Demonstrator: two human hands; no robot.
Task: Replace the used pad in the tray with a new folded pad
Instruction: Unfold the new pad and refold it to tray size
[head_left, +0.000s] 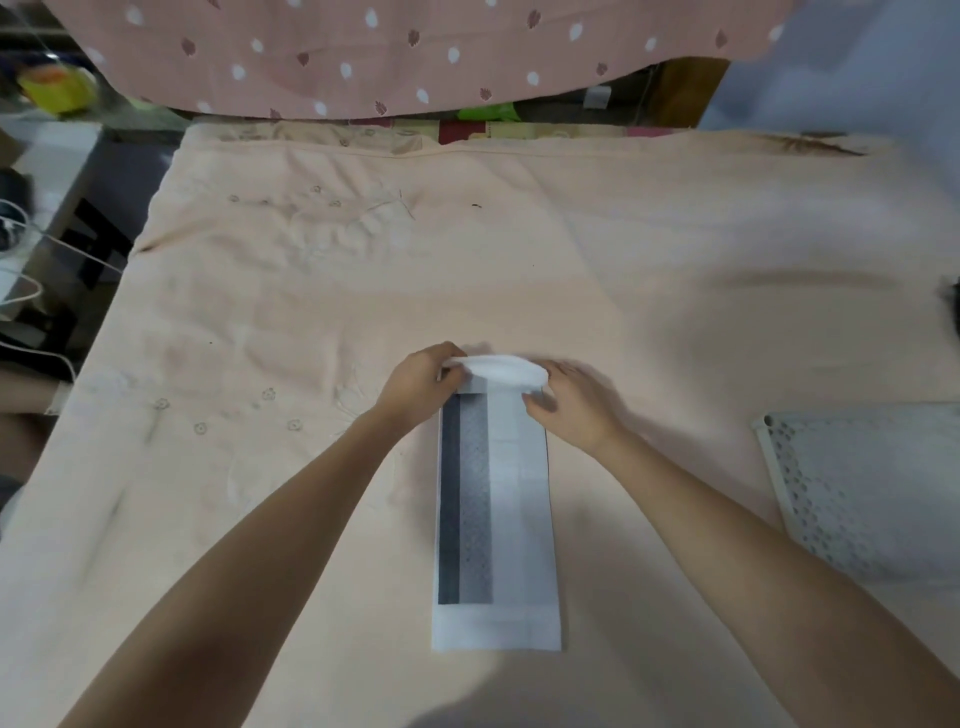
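Pad (496, 519), long and folded into a narrow strip, is lying flat on the peach bedsheet (623, 249) straight in front of you, its near end pointing toward your body and its far end lifted off the sheet. You are pinching that far end with both hands: your left hand (418, 387) is gripping the left corner with thumb and curled fingers, and your right hand (574, 402) is holding the right corner the same way, so the white edge is bowing up between them in a soft curl. Along the left side of the strip a dark grey band is showing next to a lighter grey patterned one (the rest of the surface is white). Your bare forearms are reaching in from the lower corners and meeting at the pad. To your right, well apart from the pad, the white perforated tray (810, 499) is sitting on the sheet at the edge of the view. Beyond the bed, a pink curtain (363, 52) with white and dark leaf spots is hanging across the top.
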